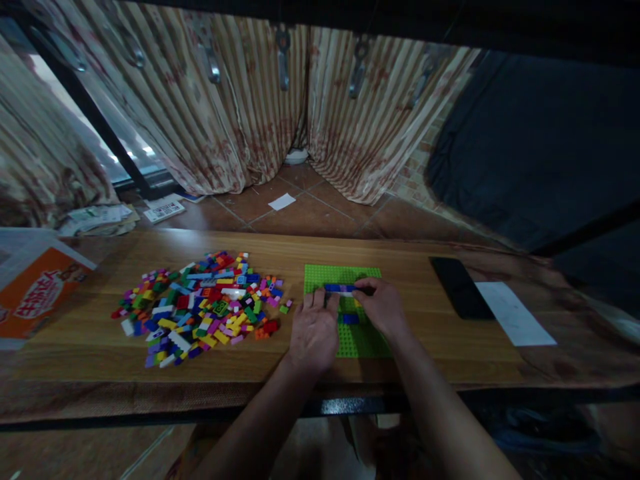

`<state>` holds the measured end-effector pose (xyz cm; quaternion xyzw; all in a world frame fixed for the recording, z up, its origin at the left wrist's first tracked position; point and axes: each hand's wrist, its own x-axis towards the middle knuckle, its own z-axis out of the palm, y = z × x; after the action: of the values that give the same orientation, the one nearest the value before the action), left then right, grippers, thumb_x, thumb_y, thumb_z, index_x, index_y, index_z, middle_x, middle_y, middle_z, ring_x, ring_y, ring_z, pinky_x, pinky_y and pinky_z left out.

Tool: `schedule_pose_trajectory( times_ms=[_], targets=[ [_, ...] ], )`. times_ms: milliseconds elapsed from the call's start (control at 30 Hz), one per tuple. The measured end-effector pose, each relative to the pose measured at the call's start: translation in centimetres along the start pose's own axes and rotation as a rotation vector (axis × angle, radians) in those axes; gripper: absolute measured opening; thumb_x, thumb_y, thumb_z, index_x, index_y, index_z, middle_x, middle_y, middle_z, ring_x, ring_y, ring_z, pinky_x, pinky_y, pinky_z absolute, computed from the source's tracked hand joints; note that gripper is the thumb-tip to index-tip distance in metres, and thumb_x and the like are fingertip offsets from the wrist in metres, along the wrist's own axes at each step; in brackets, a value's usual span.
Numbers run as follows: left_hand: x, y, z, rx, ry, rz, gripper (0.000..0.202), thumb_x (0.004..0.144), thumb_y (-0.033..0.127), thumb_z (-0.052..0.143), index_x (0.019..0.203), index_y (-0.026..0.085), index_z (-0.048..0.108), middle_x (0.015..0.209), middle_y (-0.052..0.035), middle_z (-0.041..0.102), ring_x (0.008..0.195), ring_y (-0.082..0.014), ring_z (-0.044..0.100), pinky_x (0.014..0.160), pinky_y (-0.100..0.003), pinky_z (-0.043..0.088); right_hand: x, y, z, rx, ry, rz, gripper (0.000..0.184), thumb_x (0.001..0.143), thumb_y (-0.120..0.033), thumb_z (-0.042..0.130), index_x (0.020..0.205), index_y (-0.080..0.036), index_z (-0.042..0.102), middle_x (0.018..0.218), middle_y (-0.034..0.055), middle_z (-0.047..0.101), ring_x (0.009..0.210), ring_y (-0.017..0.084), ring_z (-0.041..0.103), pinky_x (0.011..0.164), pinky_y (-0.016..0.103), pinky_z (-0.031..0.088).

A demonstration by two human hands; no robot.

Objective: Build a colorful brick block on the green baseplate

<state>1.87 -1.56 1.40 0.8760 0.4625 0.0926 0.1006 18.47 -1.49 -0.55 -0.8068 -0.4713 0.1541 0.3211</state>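
While striped curtains (240, 100) filled much of the upper left and upper middle of the frame, a wooden board (435, 347) stretched across its lower half. A dark covering (540, 147) took up the upper right. On the board, left of the middle of the frame, a loose heap of bricks (215, 303) lay spread in many colours, and an orange-fronted container (47, 290) stood at the left edge.

A green baseplate (363, 347) lay just right of the centre of the frame, well apart from most of the heap, with both hands over it. The left hand (314, 333) lay palm down across the baseplate's left side, its fingers close together and their tips by the left end of a short blue row (340, 289). The right hand (383, 307) came in from the right, thumb and forefinger narrowly apart at the row's other end; whether either hand gripped anything, I could not tell.

Farther right, a black flat slab (460, 287) lay beside a white sheet (515, 312). The blue row sat in the upper part of the baseplate, a thin white strip (345, 294) along its near side. Nearer the bottom of the frame, a small blue brick (350, 319) sat between the hands.
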Motion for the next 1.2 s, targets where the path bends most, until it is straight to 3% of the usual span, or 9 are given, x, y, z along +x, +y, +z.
schedule_pose_trajectory(
  times_ms=[233, 400, 600, 867, 1033, 1200],
  targets=[
    [-0.3, -0.5, 0.4, -0.045, 0.05, 0.032, 0.04, 0.094, 0.021, 0.039, 0.132, 0.02, 0.053, 0.129, -0.012, 0.056, 0.111, -0.0269, 0.053, 0.094, -0.043, 0.046, 0.4, 0.7, -0.5, 0.179, -0.039, -0.024, 0.018, 0.07, -0.033, 0.065, 0.08, -0.02, 0.073, 0.084, 0.0049, 0.074, 0.078, 0.021, 0.067, 0.078, 0.035, 0.05],
    [-0.4, -1.2, -0.2, -0.213, 0.118, 0.019, 0.041, 0.095, 0.024, 0.038, 0.135, 0.02, 0.05, 0.125, -0.0104, 0.06, 0.111, -0.024, 0.057, 0.099, -0.041, 0.045, 1.0, 1.1, -0.9, 0.427, 0.167, 0.081, 0.031, 0.071, -0.045, 0.061, 0.074, -0.016, 0.072, 0.069, 0.0056, 0.072, 0.065, 0.02, 0.064, 0.065, 0.031, 0.048],
    [0.6, -3.7, -2.2, -0.557, 0.298, -0.157, 0.033, 0.091, 0.022, 0.044, 0.119, 0.018, 0.062, 0.114, -0.0103, 0.067, 0.102, -0.0223, 0.063, 0.092, -0.037, 0.051, 1.0, 0.5, -1.0, 0.612, 0.31, 0.105, 0.03, 0.07, -0.044, 0.066, 0.074, -0.015, 0.069, 0.067, 0.0032, 0.068, 0.062, 0.016, 0.058, 0.061, 0.028, 0.043],
    [0.9, -7.1, -3.3, -0.947, 0.535, -0.342, 0.028, 0.085, 0.035, 0.057, 0.105, 0.018, 0.069, 0.086, -0.0062, 0.071, 0.07, -0.0179, 0.064, 0.059, -0.026, 0.051, 0.3, -0.8, -0.7, 0.627, 0.334, 0.052, 0.027, 0.073, -0.042, 0.066, 0.075, -0.016, 0.069, 0.069, 0.003, 0.068, 0.065, 0.016, 0.059, 0.065, 0.029, 0.045],
    [0.9, -8.6, -4.7, -1.037, 0.708, -0.424, 0.025, 0.082, 0.033, 0.058, 0.095, 0.015, 0.07, 0.08, -0.0041, 0.07, 0.071, -0.0155, 0.064, 0.066, -0.025, 0.05, -0.3, -1.6, -0.2, 0.597, 0.285, -0.003, 0.028, 0.076, -0.044, 0.064, 0.077, -0.016, 0.069, 0.071, 0.0037, 0.069, 0.067, 0.017, 0.06, 0.066, 0.03, 0.046],
    [0.8, -10.2, -5.6, -1.287, 0.819, -0.534, 0.023, 0.075, 0.033, 0.064, 0.087, 0.014, 0.069, 0.081, -0.0034, 0.069, 0.072, -0.013, 0.063, 0.064, -0.023, 0.049, -1.1, -2.6, 0.0, 0.502, 0.231, -0.054, 0.029, 0.08, -0.045, 0.061, 0.08, -0.017, 0.07, 0.074, 0.0054, 0.071, 0.069, 0.019, 0.063, 0.067, 0.032, 0.048]
  ],
)
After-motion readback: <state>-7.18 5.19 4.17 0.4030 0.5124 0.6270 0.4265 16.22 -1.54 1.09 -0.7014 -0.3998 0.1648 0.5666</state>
